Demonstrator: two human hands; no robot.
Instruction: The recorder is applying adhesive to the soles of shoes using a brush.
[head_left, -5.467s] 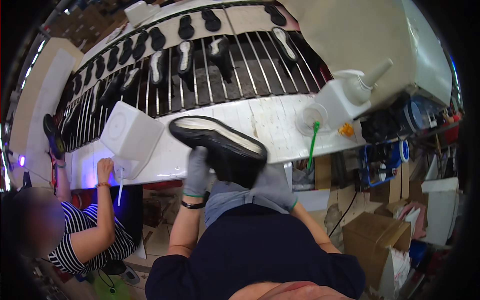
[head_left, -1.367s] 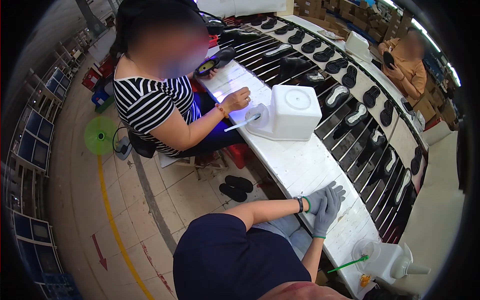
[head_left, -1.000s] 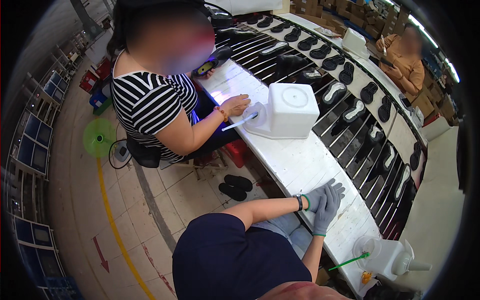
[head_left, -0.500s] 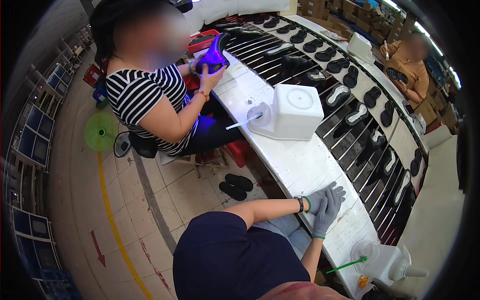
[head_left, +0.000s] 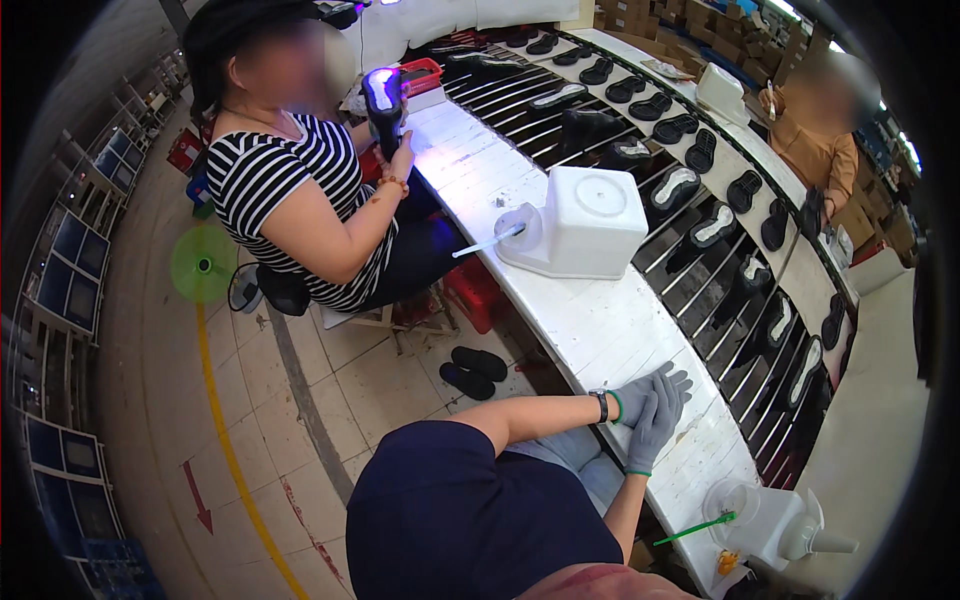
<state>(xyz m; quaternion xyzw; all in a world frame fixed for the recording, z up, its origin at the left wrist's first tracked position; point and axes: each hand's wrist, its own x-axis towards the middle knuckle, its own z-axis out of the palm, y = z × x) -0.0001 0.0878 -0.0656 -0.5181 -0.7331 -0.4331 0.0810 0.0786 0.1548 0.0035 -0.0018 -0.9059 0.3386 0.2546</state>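
White surface (head_left: 620, 335) under two idle gloved hands, beside a line of metal bars (head_left: 722, 335).
The surface lies directly beneath them; resting well probably means keeping fingers off the bars and the black shoes (head_left: 805, 370) there. The right hand (head_left: 653, 432) lies over the left hand (head_left: 630, 397), both with fingers extended, gripping no object; the left forearm reaches across, the right angles up from below.

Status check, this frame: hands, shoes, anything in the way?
Gloved right hand laid over left hand at white table, no shoe held. Black shoes sole-up beyond table. Green-handled tool off right, apart from both hands.
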